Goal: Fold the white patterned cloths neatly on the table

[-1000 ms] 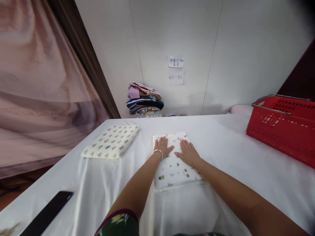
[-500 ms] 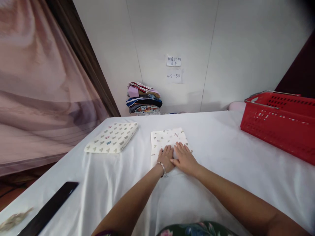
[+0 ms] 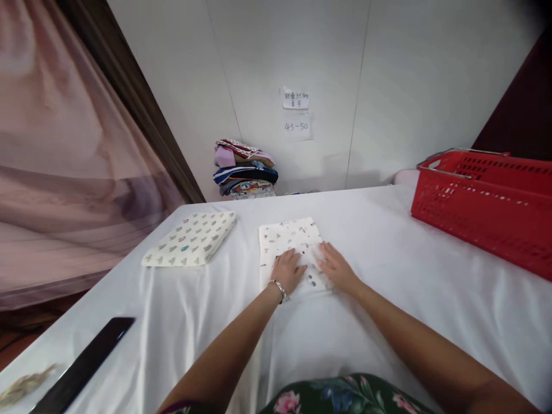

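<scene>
A folded white cloth [image 3: 288, 233] with small printed figures lies on the white-covered table in front of me. My left hand [image 3: 288, 271], with a silver bracelet at the wrist, rests open on its left half, palm down. At the cloth's right edge, my right hand [image 3: 338, 270] lies open with its fingertips on the fabric. A strip of printed cloth shows between the two hands. The parts under my palms are hidden. Farther left lies another folded cloth [image 3: 192, 238], cream with grey printed shapes, apart from both hands.
On the right stands a red plastic basket [image 3: 478, 201] with metal handles. Folded fabrics [image 3: 245, 172] are piled beyond the table's far edge by the wall. A long black flat object [image 3: 86, 362] and a beige tuft [image 3: 28, 384] lie at the near left. A pink curtain [image 3: 64, 172] hangs left.
My right hand has slid rightward, away from my left hand, to the cloth's right edge. My left hand stays on the cloth. The whole view has shifted slightly.
</scene>
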`<state>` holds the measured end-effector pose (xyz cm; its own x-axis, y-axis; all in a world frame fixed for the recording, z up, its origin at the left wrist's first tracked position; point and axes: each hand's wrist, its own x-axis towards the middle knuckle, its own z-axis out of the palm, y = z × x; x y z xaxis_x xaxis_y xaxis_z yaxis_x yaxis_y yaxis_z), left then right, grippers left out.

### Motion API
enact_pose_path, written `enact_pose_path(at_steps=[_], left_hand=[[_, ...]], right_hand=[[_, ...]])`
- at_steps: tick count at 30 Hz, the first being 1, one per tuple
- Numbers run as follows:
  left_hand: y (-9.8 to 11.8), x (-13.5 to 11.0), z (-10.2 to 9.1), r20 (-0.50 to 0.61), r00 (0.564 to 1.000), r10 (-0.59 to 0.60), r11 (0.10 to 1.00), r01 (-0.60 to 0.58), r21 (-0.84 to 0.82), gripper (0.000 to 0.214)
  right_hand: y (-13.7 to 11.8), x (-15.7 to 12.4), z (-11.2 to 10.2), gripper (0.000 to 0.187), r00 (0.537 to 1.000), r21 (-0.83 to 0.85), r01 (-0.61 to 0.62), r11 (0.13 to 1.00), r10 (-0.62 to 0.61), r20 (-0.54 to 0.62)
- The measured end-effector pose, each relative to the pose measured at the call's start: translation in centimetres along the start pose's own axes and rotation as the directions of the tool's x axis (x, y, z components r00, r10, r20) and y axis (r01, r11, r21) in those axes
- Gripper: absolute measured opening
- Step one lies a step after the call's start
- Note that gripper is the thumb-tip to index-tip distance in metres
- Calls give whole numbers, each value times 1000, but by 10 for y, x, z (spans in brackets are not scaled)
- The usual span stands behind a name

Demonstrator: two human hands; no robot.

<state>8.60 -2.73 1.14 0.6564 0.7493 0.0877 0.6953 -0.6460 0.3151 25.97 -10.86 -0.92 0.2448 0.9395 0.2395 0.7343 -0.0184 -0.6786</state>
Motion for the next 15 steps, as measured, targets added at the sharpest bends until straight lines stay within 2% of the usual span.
enact_pose_path(at_steps=[2,3,5,7,10,15], left_hand=[[13,3,-3,-52,998,-34,995,29,-96,37],[20,6,-3,-41,997,-60,988,53,-148,33],[37,16,-2,26,994,-107,969,110,-222,28],[52,27,-1,89,983,-163,953,180,-243,25],[68,45,2,151,953,-264,933,292,-209,29],[75,64,5,211,908,-363,899,401,-176,31]], right_hand=[[14,2,-11,46,977,175,-133,976,158,-143],[21,3,-15,41,961,237,-180,955,222,-163],[32,4,-19,30,951,307,-233,923,282,-126],[37,5,-18,24,952,349,-258,901,299,-69],[36,6,-12,24,949,411,-288,865,316,1],[35,9,-7,27,952,417,-288,862,305,26]])
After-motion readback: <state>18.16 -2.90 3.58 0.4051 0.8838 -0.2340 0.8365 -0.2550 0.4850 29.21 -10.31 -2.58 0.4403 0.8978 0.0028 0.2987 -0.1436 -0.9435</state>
